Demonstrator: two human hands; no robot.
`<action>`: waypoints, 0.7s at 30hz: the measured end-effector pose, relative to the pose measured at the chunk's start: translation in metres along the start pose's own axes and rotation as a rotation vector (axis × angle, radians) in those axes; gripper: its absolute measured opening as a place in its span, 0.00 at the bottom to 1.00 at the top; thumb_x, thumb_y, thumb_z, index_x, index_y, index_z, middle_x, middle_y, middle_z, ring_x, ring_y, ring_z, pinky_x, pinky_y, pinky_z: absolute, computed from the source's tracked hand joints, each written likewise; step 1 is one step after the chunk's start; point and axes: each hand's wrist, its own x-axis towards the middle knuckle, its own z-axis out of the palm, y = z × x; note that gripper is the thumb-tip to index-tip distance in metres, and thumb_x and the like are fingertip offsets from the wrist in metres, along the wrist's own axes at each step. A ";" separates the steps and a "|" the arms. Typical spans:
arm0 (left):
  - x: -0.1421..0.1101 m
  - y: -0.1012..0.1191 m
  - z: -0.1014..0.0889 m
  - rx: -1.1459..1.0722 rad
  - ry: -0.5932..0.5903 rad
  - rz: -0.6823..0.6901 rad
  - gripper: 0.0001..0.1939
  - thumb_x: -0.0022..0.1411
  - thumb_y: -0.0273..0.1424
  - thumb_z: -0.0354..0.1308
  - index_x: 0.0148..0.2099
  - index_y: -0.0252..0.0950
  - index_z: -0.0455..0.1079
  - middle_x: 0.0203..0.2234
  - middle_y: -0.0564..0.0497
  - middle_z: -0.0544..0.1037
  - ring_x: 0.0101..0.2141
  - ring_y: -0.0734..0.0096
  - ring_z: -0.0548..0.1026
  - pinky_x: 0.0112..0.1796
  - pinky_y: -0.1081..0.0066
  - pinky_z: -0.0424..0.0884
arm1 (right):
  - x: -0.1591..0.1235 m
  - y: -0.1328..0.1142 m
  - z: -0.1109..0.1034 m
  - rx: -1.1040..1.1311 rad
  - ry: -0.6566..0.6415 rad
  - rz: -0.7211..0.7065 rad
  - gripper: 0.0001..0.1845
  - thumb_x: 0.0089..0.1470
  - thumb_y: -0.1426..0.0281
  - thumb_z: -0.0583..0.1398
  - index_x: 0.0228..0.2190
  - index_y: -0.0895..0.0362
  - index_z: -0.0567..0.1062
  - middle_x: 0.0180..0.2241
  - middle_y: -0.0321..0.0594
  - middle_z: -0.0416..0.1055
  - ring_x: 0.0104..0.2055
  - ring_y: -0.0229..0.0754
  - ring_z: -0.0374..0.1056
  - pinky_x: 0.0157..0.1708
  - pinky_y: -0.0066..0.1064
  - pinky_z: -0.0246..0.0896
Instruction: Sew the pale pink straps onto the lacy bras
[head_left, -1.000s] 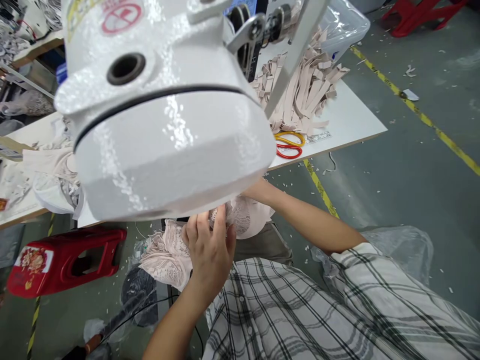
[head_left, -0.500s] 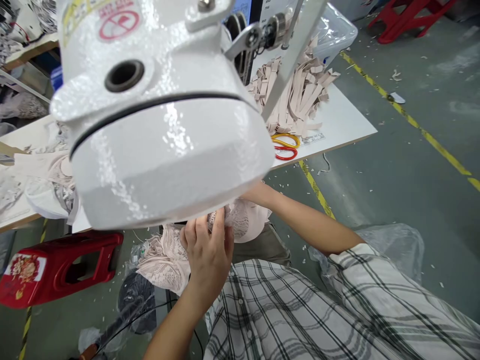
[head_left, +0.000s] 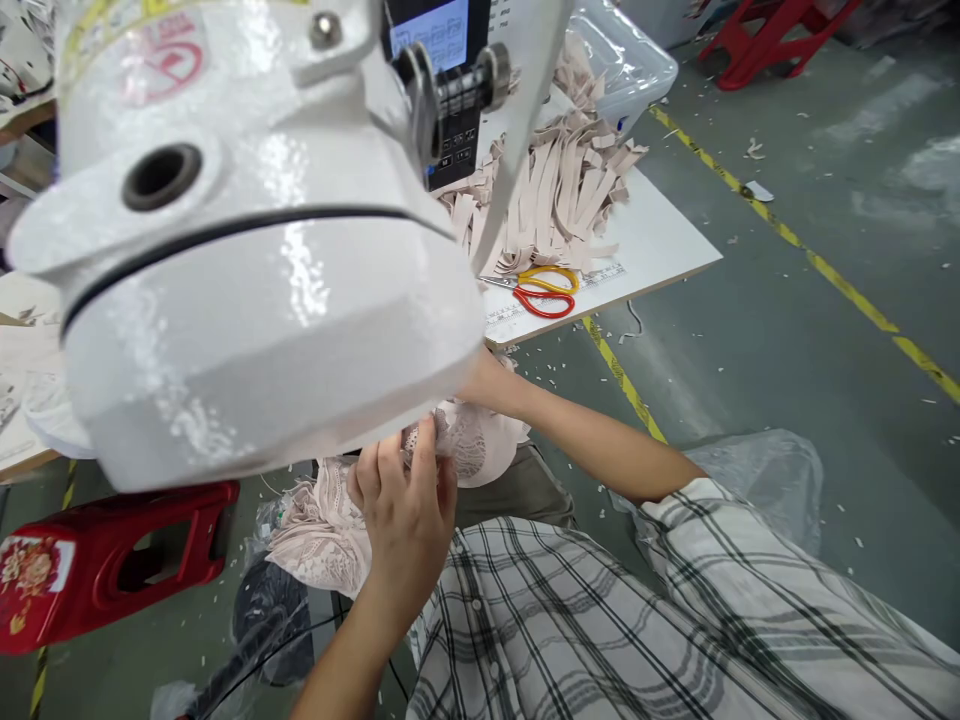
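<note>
A pale pink lace bra (head_left: 487,440) is partly under the white sewing machine head (head_left: 277,340). My left hand (head_left: 409,490) grips its lace just below the head's front edge, fingers bent over the fabric and some tips hidden. My right hand (head_left: 481,378) reaches in from the right beside the bra cup. The machine head covers its fingers, so their grip does not show. More pink lace pieces (head_left: 322,540) hang in a bunch to the left of my left hand. Needle and presser foot are hidden behind the head.
Scissors (head_left: 546,292) with yellow and red handles lie on the white table (head_left: 660,235), near a pile of beige strips (head_left: 562,195). Behind stand a control screen (head_left: 442,40) and a clear plastic bin (head_left: 630,60). A red stool (head_left: 82,590) stands at left.
The view has shifted, so the machine head appears farther left and more of the scissors and screen shows. Both hands stay at the bra in much the same pose.
</note>
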 end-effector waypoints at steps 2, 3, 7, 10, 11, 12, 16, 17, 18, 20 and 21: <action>-0.001 0.000 0.001 -0.007 -0.003 -0.004 0.26 0.64 0.35 0.60 0.64 0.38 0.67 0.56 0.36 0.72 0.56 0.45 0.67 0.56 0.52 0.57 | -0.003 0.001 0.000 0.000 0.022 -0.014 0.09 0.50 0.76 0.57 0.35 0.52 0.70 0.39 0.40 0.71 0.42 0.47 0.68 0.46 0.41 0.68; -0.002 0.000 0.001 -0.008 -0.002 -0.003 0.26 0.64 0.35 0.60 0.64 0.38 0.67 0.56 0.35 0.72 0.56 0.45 0.67 0.56 0.52 0.57 | -0.005 0.002 -0.001 0.009 0.038 -0.029 0.09 0.51 0.75 0.58 0.36 0.53 0.70 0.40 0.40 0.71 0.41 0.45 0.68 0.45 0.40 0.68; -0.004 -0.001 0.000 -0.017 0.004 0.006 0.26 0.63 0.34 0.61 0.63 0.38 0.67 0.57 0.35 0.71 0.56 0.45 0.67 0.57 0.52 0.57 | -0.014 0.008 -0.004 0.075 0.104 -0.066 0.06 0.57 0.69 0.58 0.38 0.55 0.71 0.49 0.42 0.69 0.38 0.40 0.67 0.41 0.34 0.67; -0.006 -0.003 -0.001 -0.030 0.022 0.008 0.25 0.63 0.33 0.61 0.62 0.36 0.67 0.57 0.34 0.70 0.56 0.46 0.67 0.57 0.52 0.58 | -0.022 0.012 -0.007 0.116 0.124 -0.009 0.08 0.58 0.65 0.59 0.39 0.55 0.72 0.44 0.41 0.71 0.36 0.38 0.66 0.36 0.31 0.64; -0.007 -0.004 -0.001 -0.040 0.030 0.002 0.25 0.63 0.33 0.61 0.62 0.36 0.67 0.56 0.34 0.70 0.57 0.47 0.67 0.57 0.51 0.58 | -0.026 0.012 -0.008 0.126 0.125 0.021 0.08 0.58 0.65 0.59 0.38 0.55 0.72 0.40 0.39 0.71 0.34 0.37 0.65 0.34 0.29 0.62; -0.007 -0.006 -0.001 -0.056 0.039 -0.006 0.24 0.64 0.33 0.60 0.61 0.36 0.66 0.56 0.34 0.70 0.57 0.47 0.67 0.57 0.51 0.59 | -0.029 0.012 -0.009 0.136 0.125 0.050 0.08 0.58 0.64 0.59 0.38 0.55 0.72 0.37 0.37 0.71 0.33 0.37 0.64 0.33 0.29 0.61; -0.008 -0.016 0.001 -0.194 0.077 -0.114 0.23 0.66 0.35 0.57 0.61 0.36 0.64 0.56 0.35 0.69 0.58 0.50 0.66 0.57 0.52 0.61 | -0.044 0.011 -0.010 0.195 0.097 0.115 0.09 0.59 0.62 0.61 0.37 0.55 0.72 0.32 0.34 0.70 0.31 0.35 0.64 0.29 0.27 0.58; -0.008 -0.019 0.002 -0.252 0.080 -0.168 0.23 0.67 0.36 0.56 0.61 0.36 0.63 0.56 0.35 0.69 0.58 0.51 0.66 0.57 0.53 0.62 | -0.048 0.011 -0.010 0.215 0.081 0.120 0.10 0.59 0.61 0.61 0.37 0.55 0.72 0.32 0.35 0.70 0.31 0.35 0.64 0.29 0.27 0.58; -0.007 -0.022 0.004 -0.325 0.064 -0.233 0.23 0.68 0.38 0.55 0.62 0.36 0.61 0.56 0.35 0.68 0.58 0.53 0.66 0.56 0.55 0.64 | -0.051 0.010 -0.010 0.234 0.065 0.124 0.11 0.59 0.60 0.61 0.37 0.55 0.72 0.33 0.35 0.70 0.32 0.35 0.65 0.29 0.27 0.59; -0.006 -0.029 0.009 -0.509 0.001 -0.359 0.24 0.69 0.41 0.52 0.62 0.37 0.60 0.57 0.36 0.68 0.58 0.56 0.68 0.54 0.59 0.68 | -0.057 0.007 -0.009 0.260 0.039 0.119 0.12 0.58 0.59 0.61 0.37 0.55 0.71 0.34 0.37 0.71 0.33 0.36 0.67 0.31 0.28 0.62; -0.005 -0.032 0.012 -0.599 -0.036 -0.409 0.24 0.70 0.43 0.50 0.62 0.37 0.59 0.57 0.37 0.69 0.57 0.57 0.70 0.53 0.61 0.69 | -0.060 0.006 -0.008 0.267 0.035 0.113 0.13 0.57 0.58 0.62 0.36 0.55 0.71 0.34 0.37 0.71 0.33 0.37 0.67 0.32 0.29 0.63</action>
